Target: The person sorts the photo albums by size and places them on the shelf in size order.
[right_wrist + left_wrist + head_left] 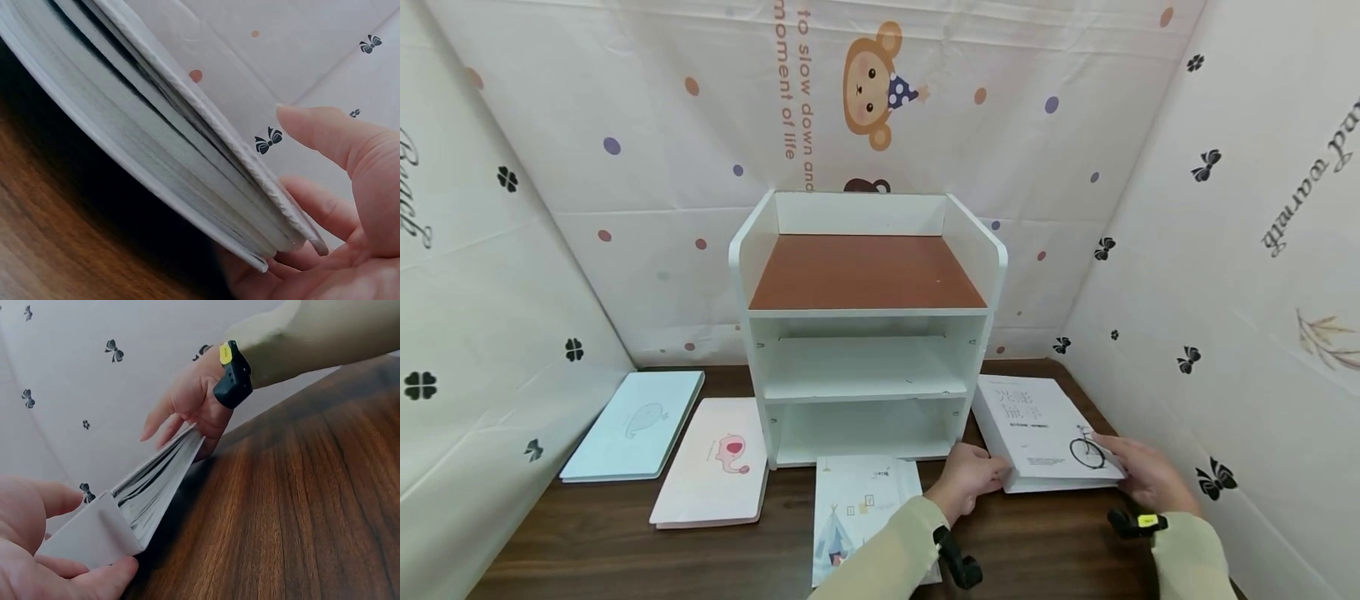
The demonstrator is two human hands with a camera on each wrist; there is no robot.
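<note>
A thick white book (1037, 425) with a bicycle drawing on its cover lies at the right, beside the white shelf unit (865, 325). My left hand (970, 479) grips the near end of its spine, thumb above and fingers below in the left wrist view. At the opposite edge, my right hand (1150, 475) holds the book by a corner. The right wrist view shows fingers around the page edges (156, 131) and the thumb raised off the cover. Dark shadow lies under that side of the book. A pale book (857, 508) with a tent drawing lies partly behind my left sleeve.
Left of the shelf unit lie a white book (718, 462) with a pink elephant and a light blue book (640, 425) with a whale. The unit has a brown top board (868, 271) and two white compartments below. Printed cloth walls (1187, 275) enclose the wooden table (730, 558).
</note>
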